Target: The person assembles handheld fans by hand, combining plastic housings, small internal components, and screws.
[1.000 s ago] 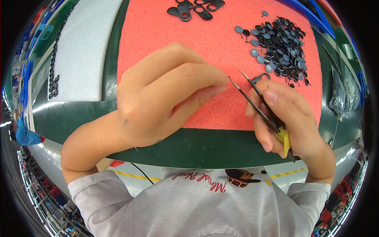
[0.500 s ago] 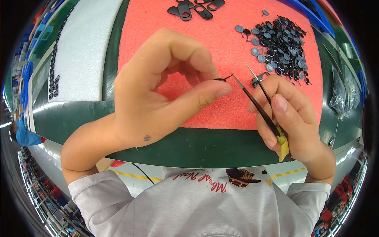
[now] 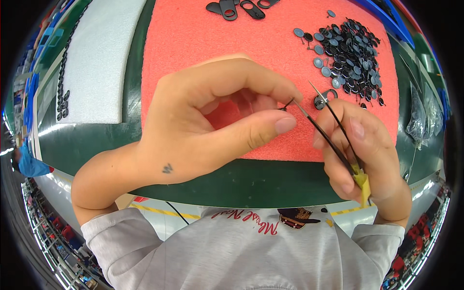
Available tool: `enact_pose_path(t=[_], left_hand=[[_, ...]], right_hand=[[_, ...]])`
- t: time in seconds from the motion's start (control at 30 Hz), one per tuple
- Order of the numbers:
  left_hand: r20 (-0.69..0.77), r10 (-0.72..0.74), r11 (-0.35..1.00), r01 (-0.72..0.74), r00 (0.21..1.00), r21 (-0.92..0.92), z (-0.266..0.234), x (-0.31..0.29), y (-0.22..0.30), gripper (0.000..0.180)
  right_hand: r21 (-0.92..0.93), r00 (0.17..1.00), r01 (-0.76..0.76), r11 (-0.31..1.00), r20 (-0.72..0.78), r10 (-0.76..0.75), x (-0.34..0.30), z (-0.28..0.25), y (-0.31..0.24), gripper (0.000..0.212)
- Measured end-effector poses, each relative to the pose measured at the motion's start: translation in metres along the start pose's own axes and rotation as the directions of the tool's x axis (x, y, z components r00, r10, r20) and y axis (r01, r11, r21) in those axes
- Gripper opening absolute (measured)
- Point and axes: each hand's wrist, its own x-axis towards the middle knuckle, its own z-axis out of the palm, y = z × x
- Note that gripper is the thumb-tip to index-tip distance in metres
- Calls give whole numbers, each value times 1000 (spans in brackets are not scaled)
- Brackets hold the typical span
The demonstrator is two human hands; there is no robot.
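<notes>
My left hand [image 3: 193,121] hovers over the pink foam mat, thumb and forefinger pinching a small black disc with a thin stem [image 3: 286,107]. Most of the disc is hidden by the fingers. In my right hand [image 3: 374,147] is a pair of black tweezers [image 3: 334,146] with yellow tape wrapped near its rear end. The tweezers' tips are spread; one tip is close to the disc's stem, and I cannot tell whether they touch. Just beyond my right fingers lies a black oval plate with a hole [image 3: 326,98] and a round piece on it.
The pink foam mat [image 3: 193,43] lies on a green table [image 3: 217,188]. A pile of stemmed black and grey discs [image 3: 353,63] covers its far right. Black oval plates [image 3: 252,9] lie at the back. White foam [image 3: 104,63] with rows of small black parts stands left; plastic bags [image 3: 423,116] lie right.
Both hands have shifted slightly to the right, with the disc and the tweezers still held. The left forefinger has come lower over the disc, and the tweezers' tip remains near the stem.
</notes>
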Motion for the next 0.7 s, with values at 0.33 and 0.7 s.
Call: enact_pose_path(t=[0.33,0.7], left_hand=[[-32,-204,954,191,978,-230,5,1,6,29],[65,-380,906,386,923,-175,-2,6,12,29]], right_hand=[[128,989,-145,981,-7,147,-4,0,-9,39],[231,984,-177,957,53,169,-7,0,-6,42]])
